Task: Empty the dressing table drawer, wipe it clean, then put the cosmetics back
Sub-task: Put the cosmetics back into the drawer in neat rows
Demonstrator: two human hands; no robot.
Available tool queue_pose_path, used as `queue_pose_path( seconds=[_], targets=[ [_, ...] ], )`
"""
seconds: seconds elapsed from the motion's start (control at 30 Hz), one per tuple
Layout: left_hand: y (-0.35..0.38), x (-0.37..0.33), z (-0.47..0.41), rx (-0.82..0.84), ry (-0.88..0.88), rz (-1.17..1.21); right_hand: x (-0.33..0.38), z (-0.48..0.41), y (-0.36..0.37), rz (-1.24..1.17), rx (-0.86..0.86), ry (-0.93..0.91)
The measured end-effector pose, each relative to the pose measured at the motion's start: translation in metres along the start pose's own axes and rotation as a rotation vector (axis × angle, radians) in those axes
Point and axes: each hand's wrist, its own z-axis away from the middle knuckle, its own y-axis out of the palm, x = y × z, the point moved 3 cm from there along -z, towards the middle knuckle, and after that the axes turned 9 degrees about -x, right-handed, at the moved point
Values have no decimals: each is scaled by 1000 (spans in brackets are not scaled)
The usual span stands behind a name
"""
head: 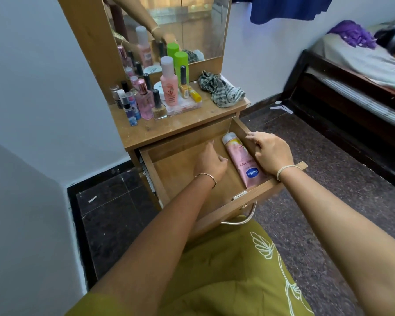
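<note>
Our left hand (pixel 209 161) sits inside the open drawer (pixel 156 176), fingers loosely curled on nothing, just beside the pink Vaseline tube (pixel 242 160). Our right hand (pixel 271 151) hovers flat and relaxed over the tube and the drawer's right wall, gripping nothing. The tube lies alone along the right side while the other cosmetics (pixel 169 87) and the striped cloth (pixel 221 90) are on the tabletop (pixel 192 124), so we judge this is either the last item to lift out or the first one restocked; next we need a grasp round one bottle.
</note>
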Motion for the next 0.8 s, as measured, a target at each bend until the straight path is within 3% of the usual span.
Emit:
queue_pose_path(
  seconds=[0.33, 0.5, 0.6, 0.8],
  targets=[
    [-120, -3, -3, -442, 216, 137, 66, -15, 2, -33, -95, -169],
    [-179, 14, -18, -677, 162, 210, 143, -47, -1, -83, -118, -303],
    [-204, 27, -30, -705, 129, 233, 180, -67, 2, -45, -116, -375],
    [-213, 38, -53, -615, 89, 176, 212, -90, 30, -52, -25, -331]
  ],
)
